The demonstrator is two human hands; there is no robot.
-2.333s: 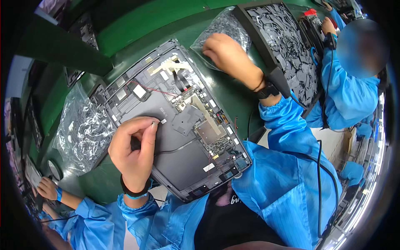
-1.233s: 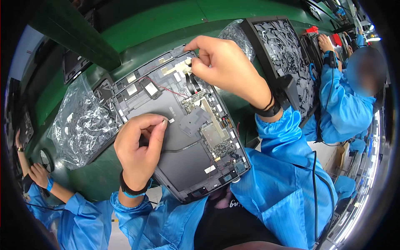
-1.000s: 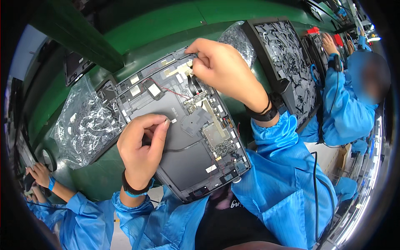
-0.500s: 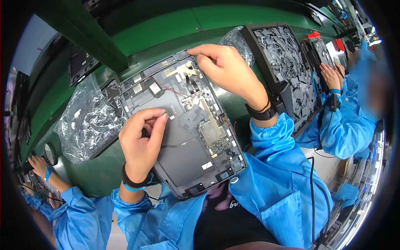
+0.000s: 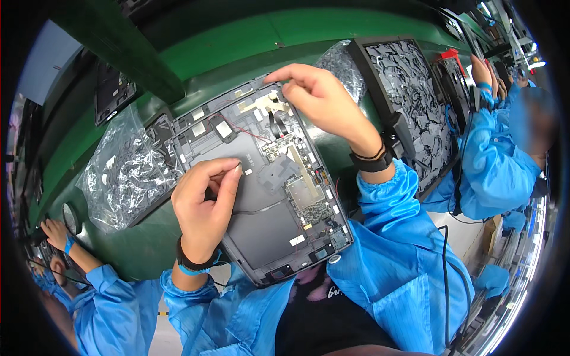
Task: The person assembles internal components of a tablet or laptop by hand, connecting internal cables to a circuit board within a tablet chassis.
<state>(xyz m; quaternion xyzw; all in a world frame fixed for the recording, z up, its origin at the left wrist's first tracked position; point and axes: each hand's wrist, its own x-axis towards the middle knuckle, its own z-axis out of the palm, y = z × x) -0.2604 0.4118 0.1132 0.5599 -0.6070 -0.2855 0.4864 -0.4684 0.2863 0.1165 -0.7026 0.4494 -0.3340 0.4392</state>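
An opened tablet housing [image 5: 261, 237], dark grey with a bared circuit board, a red wire and pale tape strips, lies tilted before me between the bench and my lap. At its far right corner, my right hand [image 5: 323, 104] grips the edge, index finger stretched along the rim and the other fingers partly hidden. My left hand [image 5: 205, 199] hovers over the housing's left half, thumb and index finger pinched together. Whatever sits between those fingertips is too small to name. A grey irregular film piece [image 5: 278, 172] lies beside the circuit board.
Left of the housing, a clear plastic bag [image 5: 122, 172] lies by a dark tray of parts. A black tray [image 5: 386, 113] full of small dark pieces stands at right, beside another plastic bag [image 5: 344, 62]. Co-workers in blue sleeves [image 5: 502, 160] sit on both sides. A green post [image 5: 133, 53] rises far left.
The housing has shifted and tilted very slightly under my hands. My left hand stays pinched, a little farther right. The co-worker at right has raised their hands away from the bench.
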